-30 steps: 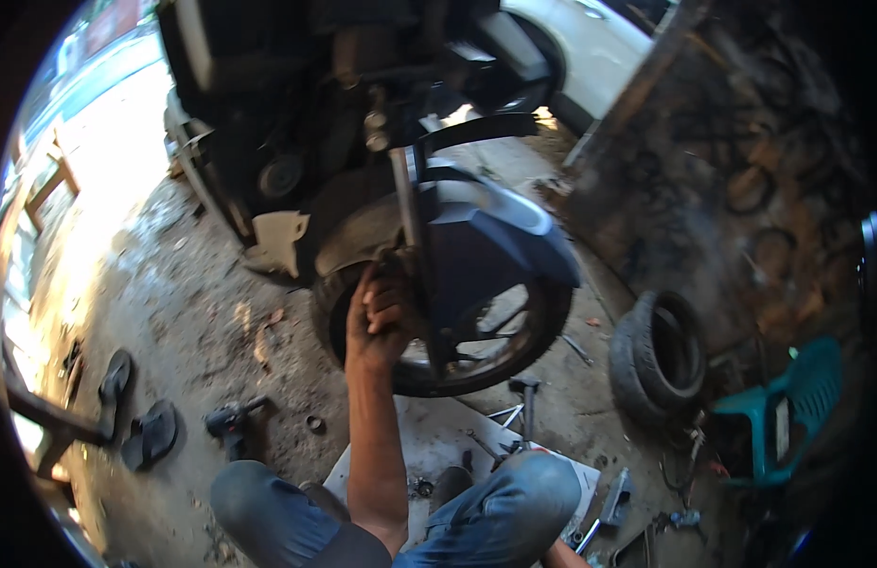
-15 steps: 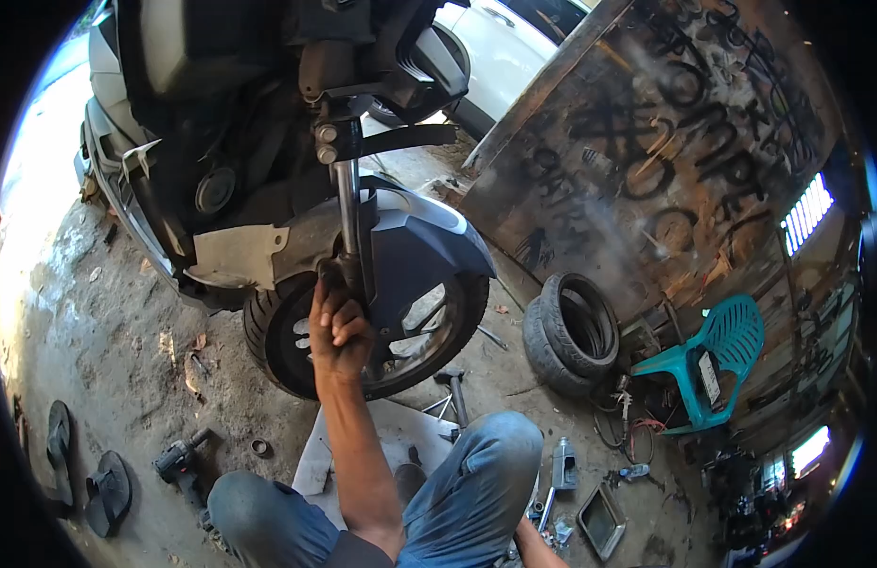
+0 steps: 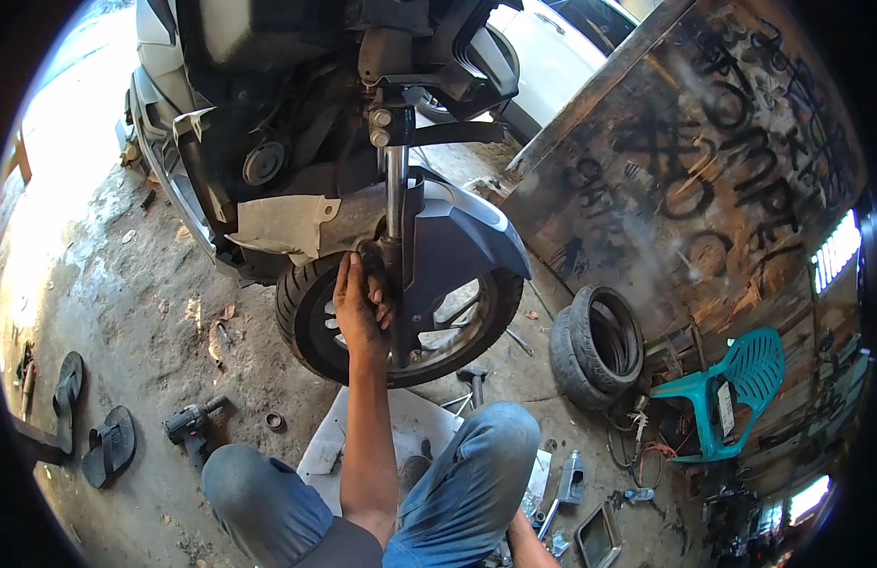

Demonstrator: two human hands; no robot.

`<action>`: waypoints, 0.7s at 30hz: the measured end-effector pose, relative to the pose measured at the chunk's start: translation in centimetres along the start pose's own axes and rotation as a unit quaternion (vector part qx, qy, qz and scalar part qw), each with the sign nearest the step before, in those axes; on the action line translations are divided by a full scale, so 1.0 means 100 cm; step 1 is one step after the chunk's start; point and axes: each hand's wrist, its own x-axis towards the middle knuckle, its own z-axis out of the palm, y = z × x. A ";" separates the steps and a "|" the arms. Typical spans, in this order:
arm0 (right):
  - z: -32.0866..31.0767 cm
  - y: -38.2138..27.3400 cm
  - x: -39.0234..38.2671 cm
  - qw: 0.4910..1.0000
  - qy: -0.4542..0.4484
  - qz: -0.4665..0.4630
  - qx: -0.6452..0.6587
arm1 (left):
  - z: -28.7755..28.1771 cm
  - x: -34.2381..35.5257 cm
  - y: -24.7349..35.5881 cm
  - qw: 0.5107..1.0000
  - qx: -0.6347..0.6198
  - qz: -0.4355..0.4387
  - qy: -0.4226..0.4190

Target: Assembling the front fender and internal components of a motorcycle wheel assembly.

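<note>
My left hand (image 3: 363,308) reaches up to the front fork (image 3: 397,194) of a motor scooter. Its fingers bend against a black part (image 3: 370,256) beside the lower fork leg, above the wheel hub. What the fingertips touch behind that part is hidden. Around the hand are the front wheel's tyre (image 3: 301,322) and a dark blue-grey fender (image 3: 462,237). A bare right forearm (image 3: 528,544) shows at the lower edge, with the right hand hidden behind my knee.
An impact wrench (image 3: 187,426), a metal ring (image 3: 274,421) and black sandals (image 3: 110,445) lie at left. A hammer (image 3: 473,383) lies beyond my knee. At right are two worn tyres (image 3: 575,360), a teal plastic chair (image 3: 717,417), a bottle (image 3: 572,478) and a metal tray (image 3: 599,540).
The view has shifted, so the scooter sits further right in the picture. My left hand stays at the fork, its index finger less straight and its fingers more bent around the black part.
</note>
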 end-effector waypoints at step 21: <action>0.074 -0.208 0.025 0.949 -0.014 -0.256 0.183 | -0.014 0.016 -0.026 0.951 0.205 0.220 0.072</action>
